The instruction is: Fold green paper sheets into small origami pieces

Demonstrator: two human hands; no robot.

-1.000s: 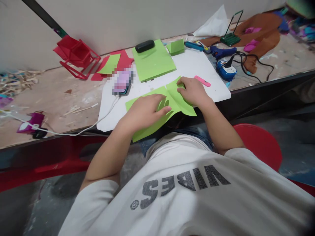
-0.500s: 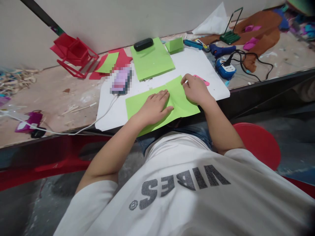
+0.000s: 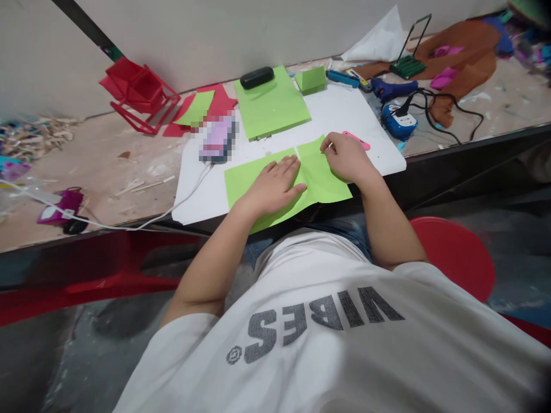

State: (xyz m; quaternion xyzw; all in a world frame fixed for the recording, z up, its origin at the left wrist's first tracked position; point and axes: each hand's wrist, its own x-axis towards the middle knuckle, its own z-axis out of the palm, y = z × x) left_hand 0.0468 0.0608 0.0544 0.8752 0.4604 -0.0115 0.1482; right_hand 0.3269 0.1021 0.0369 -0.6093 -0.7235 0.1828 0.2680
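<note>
A bright green sheet of paper (image 3: 245,180) lies across the white board (image 3: 193,203), its near edge hanging past the table's front. My left hand (image 3: 278,186) rests flat on the middle of the sheet, fingers stretched out and thumb apart. On the right part of the paper, my right hand (image 3: 346,158) has its fingers curled and closed on the upper edge. Between the hands, a narrow gap parts the sheet at its far edge, and a crease runs down from there. A pink cutter (image 3: 358,140) lies just behind my right hand.
Behind the sheet are a green paper stack (image 3: 275,115), a black case (image 3: 257,78) and a folded green piece (image 3: 310,80). A phone (image 3: 217,140) with a white cable lies left, near a red miniature chair (image 3: 138,94). A blue glue gun (image 3: 394,89) and power adapter (image 3: 399,121) lie right.
A slit now shows at the sheet's far edge between my hands, where a crease was before. Both hands keep nearly the same places on the paper. The whole view has shifted slightly.
</note>
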